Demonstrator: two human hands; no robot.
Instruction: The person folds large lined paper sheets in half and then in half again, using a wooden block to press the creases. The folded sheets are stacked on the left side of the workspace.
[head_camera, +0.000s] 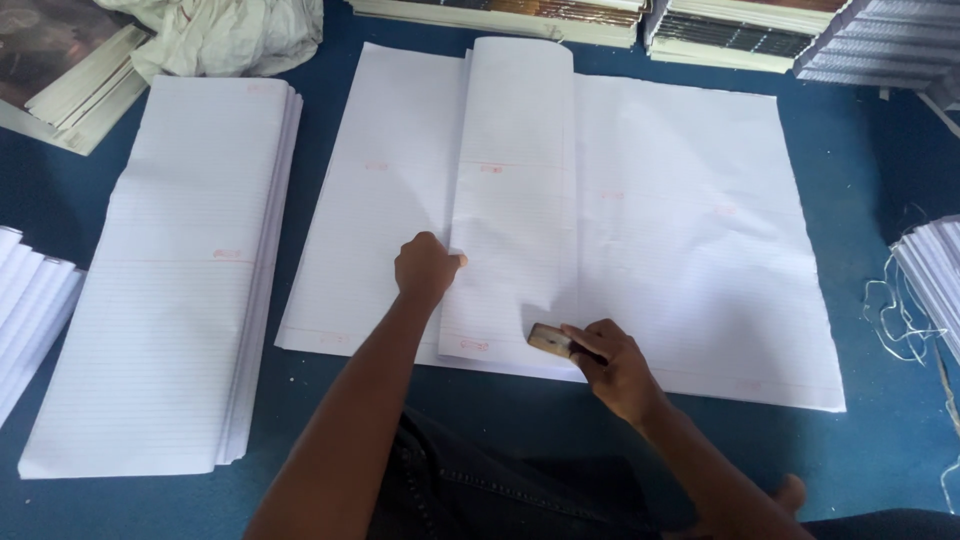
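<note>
Counts: 2 hands in frame, left hand (427, 268) and right hand (615, 362). 1 small folding tool (549, 340), lower centre. 1 big ruled sheet (690, 240), centre. 1 folded-paper stack (185, 270), left. 3 book stacks (720, 30) along top edge.

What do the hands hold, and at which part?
The right hand grips a small flat tool by its near end. The left hand only presses on the folded sheet.

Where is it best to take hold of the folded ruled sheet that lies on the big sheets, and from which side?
Probably at its left long edge, coming from the left. The folded sheet has its loose edge there, beside the left hand, while its right side is the crease, where the right hand presses a small block. A loose edge lifts easily.
</note>
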